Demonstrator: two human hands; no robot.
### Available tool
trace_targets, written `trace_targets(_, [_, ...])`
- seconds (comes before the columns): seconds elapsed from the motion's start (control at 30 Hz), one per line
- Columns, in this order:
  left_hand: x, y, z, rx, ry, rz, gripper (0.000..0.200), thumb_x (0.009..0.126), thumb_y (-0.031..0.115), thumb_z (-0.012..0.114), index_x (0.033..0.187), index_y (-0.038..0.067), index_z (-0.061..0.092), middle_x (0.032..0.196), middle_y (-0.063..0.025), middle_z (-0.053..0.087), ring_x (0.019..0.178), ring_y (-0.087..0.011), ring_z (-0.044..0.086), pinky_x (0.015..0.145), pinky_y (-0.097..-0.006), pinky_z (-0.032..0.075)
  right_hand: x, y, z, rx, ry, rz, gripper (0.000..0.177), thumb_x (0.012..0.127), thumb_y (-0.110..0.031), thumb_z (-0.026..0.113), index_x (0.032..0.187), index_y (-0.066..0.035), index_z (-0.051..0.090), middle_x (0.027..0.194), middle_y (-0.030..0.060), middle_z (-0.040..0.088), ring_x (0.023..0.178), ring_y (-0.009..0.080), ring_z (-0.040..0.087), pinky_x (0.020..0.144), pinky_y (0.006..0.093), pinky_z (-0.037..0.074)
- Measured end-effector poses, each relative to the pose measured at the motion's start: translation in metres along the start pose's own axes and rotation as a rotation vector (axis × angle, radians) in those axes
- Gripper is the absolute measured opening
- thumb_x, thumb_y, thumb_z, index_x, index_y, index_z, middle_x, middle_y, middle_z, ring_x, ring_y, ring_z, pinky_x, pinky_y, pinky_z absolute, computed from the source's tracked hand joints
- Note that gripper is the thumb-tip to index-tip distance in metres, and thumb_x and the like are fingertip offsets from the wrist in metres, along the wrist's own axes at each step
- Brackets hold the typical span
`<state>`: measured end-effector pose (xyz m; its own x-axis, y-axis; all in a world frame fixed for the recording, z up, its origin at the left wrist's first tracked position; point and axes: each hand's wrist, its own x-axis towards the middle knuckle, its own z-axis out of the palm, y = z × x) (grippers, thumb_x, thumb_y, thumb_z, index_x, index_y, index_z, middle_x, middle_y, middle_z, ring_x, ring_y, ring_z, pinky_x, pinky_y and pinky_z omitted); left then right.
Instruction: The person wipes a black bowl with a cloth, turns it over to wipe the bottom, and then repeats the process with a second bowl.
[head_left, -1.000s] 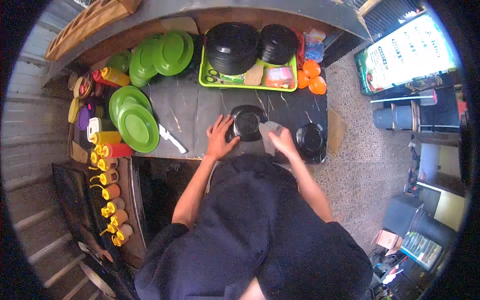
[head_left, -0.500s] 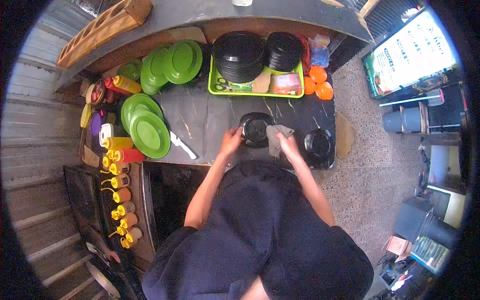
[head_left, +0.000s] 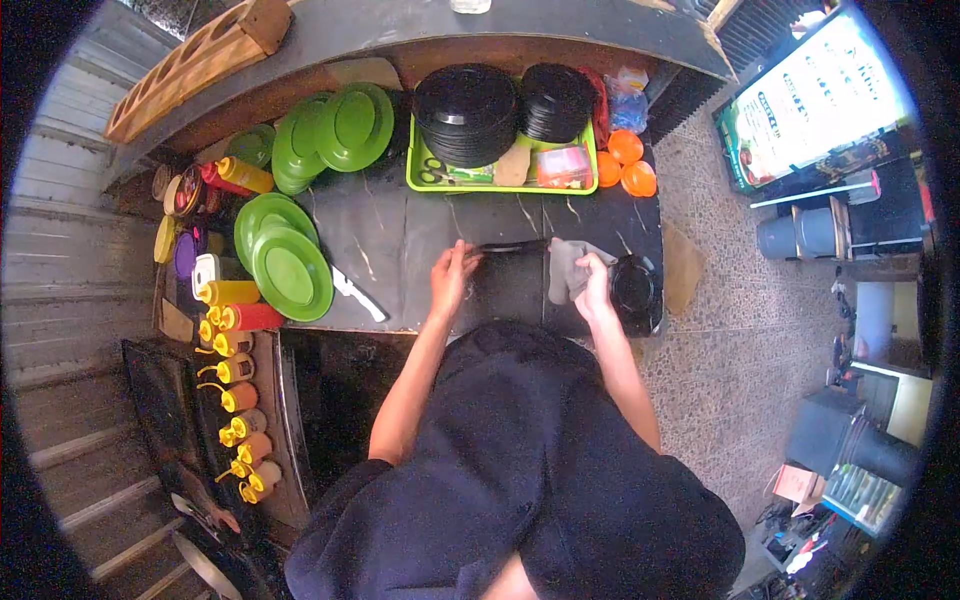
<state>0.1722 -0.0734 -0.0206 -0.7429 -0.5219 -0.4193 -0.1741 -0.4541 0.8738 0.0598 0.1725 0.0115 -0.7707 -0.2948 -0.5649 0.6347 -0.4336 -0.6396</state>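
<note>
Black plate (head_left: 512, 246), lying flat a moment ago, is now standing tipped on its rim above the dark surface (head_left: 400, 240), showing only as a thin edge. The left hand (head_left: 450, 278) is gripping its left end. The right hand (head_left: 597, 287) is bunching the grey cloth (head_left: 566, 262) at the plate's right end, beside a second plate (head_left: 634, 287). The wiping is probably shifting to another face.

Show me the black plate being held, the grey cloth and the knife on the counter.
black plate (head_left: 512, 246), head view, rim seen edge-on.
grey cloth (head_left: 563, 268), head view, middle of the fabric.
knife (head_left: 352, 290), head view, middle of its length.
</note>
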Motion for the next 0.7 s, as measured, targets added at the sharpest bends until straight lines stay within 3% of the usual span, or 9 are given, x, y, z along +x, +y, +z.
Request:
trace_targets(0.1, [-0.002,-0.010,-0.006,0.048,0.030,-0.017,0.046,0.112,0.037,0.058,0.131,-0.005,0.064,0.120,-0.0140,0.072,0.108,-0.0198,0.071,0.095,-0.0331,0.057,0.015,0.018,-0.030,-0.028,-0.059,0.021,0.016,0.085,-0.014,0.063,0.098,-0.007,0.070,0.102,0.0017,0.071,0.100,0.0166,0.067,0.095,0.0332,0.051])
trace_targets(0.17, [-0.011,0.000,-0.003,0.104,-0.005,-0.121,0.055,0.111,0.042,0.055,0.141,-0.004,0.058,0.143,-0.0166,0.063,0.133,-0.0284,0.062,0.114,-0.0422,0.047,0.010,0.024,-0.037,-0.145,0.040,0.012,0.022,0.083,-0.013,0.063,0.101,-0.005,0.072,0.102,0.0025,0.071,0.097,0.0171,0.067,0.093,0.0317,0.052])
trace_targets(0.27, [-0.011,-0.015,-0.008,0.009,-0.060,-0.146,0.058,0.111,0.042,0.056,0.148,-0.002,0.054,0.153,-0.0199,0.056,0.142,-0.0307,0.055,0.119,-0.0436,0.043,0.000,0.024,-0.028,-0.264,0.073,-0.004,0.023,0.081,-0.014,0.065,0.102,-0.005,0.072,0.102,0.0026,0.071,0.098,0.0171,0.067,0.092,0.0320,0.051])
trace_targets(0.43, [-0.010,-0.022,-0.013,0.071,-0.104,-0.164,0.060,0.110,0.041,0.058,0.152,-0.001,0.050,0.158,-0.0217,0.051,0.143,-0.0312,0.053,0.120,-0.0435,0.042,0.012,0.038,-0.046,-0.327,0.117,-0.033,0.024,0.083,-0.016,0.067,0.102,-0.003,0.073,0.107,0.0031,0.071,0.101,0.0182,0.066,0.094,0.0342,0.050])
trace_targets(0.5, [-0.007,-0.027,-0.014,0.093,-0.116,-0.161,0.059,0.110,0.040,0.059,0.151,-0.002,0.051,0.158,-0.0217,0.051,0.143,-0.0308,0.053,0.119,-0.0435,0.043,0.012,0.039,-0.046,-0.500,0.139,-0.102,0.023,0.085,-0.020,0.070,0.098,-0.002,0.073,0.106,0.0029,0.072,0.101,0.0194,0.066,0.096,0.0334,0.049])
trace_targets(0.57, [-0.002,-0.036,-0.017,0.352,-0.156,0.062,0.068,0.100,0.040,0.073,0.150,-0.001,0.053,0.148,-0.0197,0.060,0.140,-0.0341,0.055,0.116,-0.0440,0.045,0.012,0.032,-0.041,-0.586,0.105,-0.144,0.023,0.086,-0.022,0.071,0.097,-0.001,0.073,0.105,0.0037,0.073,0.101,0.0199,0.067,0.096,0.0341,0.050])
trace_targets(0.6, [-0.005,-0.028,-0.016,0.351,-0.154,0.064,0.068,0.100,0.040,0.073,0.150,-0.001,0.053,0.148,-0.0197,0.060,0.140,-0.0341,0.055,0.116,-0.0440,0.045,0.012,0.028,-0.036,-0.671,0.070,-0.184,0.024,0.088,-0.023,0.071,0.096,-0.001,0.073,0.105,0.0046,0.075,0.101,0.0204,0.068,0.095,0.0349,0.051])
trace_targets(0.67, [-0.018,-0.005,-0.016,1.066,-0.189,0.545,0.085,0.088,0.048,0.083,0.152,0.002,0.051,0.157,-0.0217,0.052,0.150,-0.0402,0.043,0.122,-0.0515,0.034,0.021,0.023,-0.025,-0.755,0.055,-0.283,0.022,0.088,-0.020,0.071,0.098,-0.001,0.071,0.104,0.0069,0.076,0.101,0.0209,0.070,0.094,0.0360,0.052])
trace_targets(0.7, [-0.013,-0.014,-0.022,1.103,-0.242,0.617,0.105,0.075,0.057,0.088,0.156,0.005,0.047,0.166,-0.0206,0.040,0.159,-0.0418,0.026,0.127,-0.0580,0.020,0.026,0.019,-0.019,-0.838,0.043,-0.384,0.021,0.089,-0.017,0.071,0.101,-0.001,0.070,0.104,0.0091,0.077,0.101,0.0214,0.071,0.093,0.0372,0.054])
